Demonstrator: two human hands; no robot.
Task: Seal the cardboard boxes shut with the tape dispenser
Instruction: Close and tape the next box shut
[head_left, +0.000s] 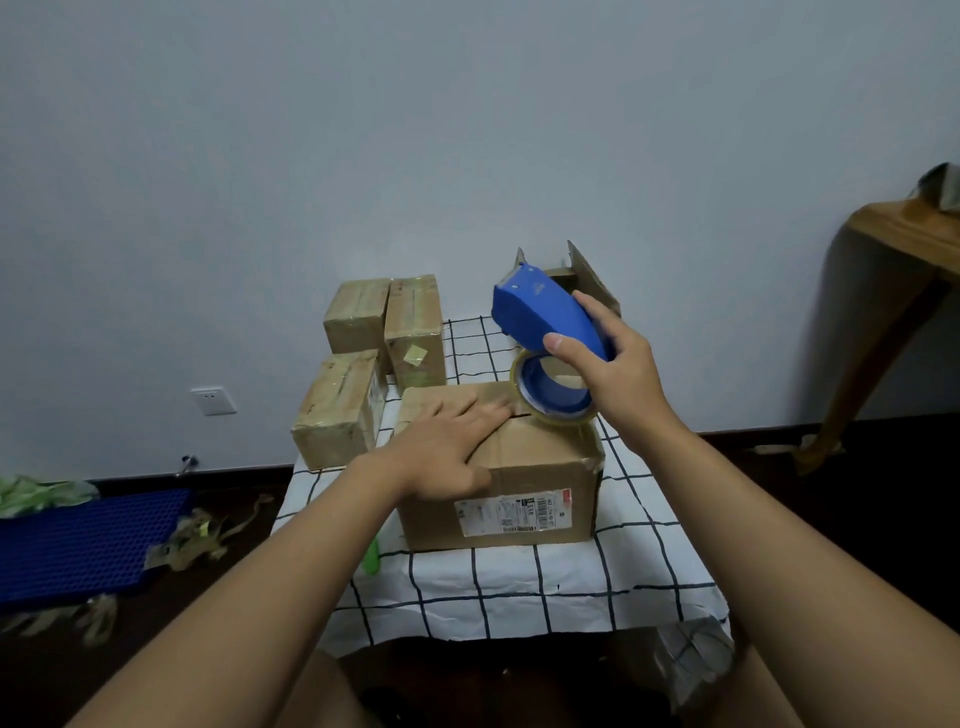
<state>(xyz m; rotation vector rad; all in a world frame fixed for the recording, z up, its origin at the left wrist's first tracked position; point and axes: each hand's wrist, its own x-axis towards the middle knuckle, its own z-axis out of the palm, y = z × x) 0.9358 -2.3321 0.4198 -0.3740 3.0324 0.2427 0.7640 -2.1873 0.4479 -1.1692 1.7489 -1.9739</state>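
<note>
Head view. Small table covered by a white cloth with a dark grid (524, 582); grey wall behind

Cardboard box (524, 467) sits near the middle of the tabletop, closed, its top flaps meeting in a seam that runs toward the far edge. White shipping label (503, 513) on the side facing the near edge

Left hand (447, 449) lies flat on the box top, fingers straight and spread along the seam, thumb over the near top edge. It presses the flaps down and grips nothing

Right hand (610, 369) is curled around the blue tape dispenser (545, 317): thumb on the near face of the shell, fingers wrapped over the far side. Dispenser is tilted, cutter end raised toward the far edge. Its roll of clear tape (553, 395) touches the box top at the far right part of the seam

Three taped boxes (363, 364) stand grouped at the far left corner of the tabletop, one nearer, two behind it, close together. Open box (587, 270) with raised flaps at the far right corner, mostly hidden behind the dispenser

Green object (371, 558) at the left edge of the tabletop, partly behind the left forearm; cannot tell what it is

Floor, left of table: blue perforated plastic panel (88, 545) with crumpled tape strips (200, 535) beside it. Wooden furniture leg (883, 322) at the right
</note>
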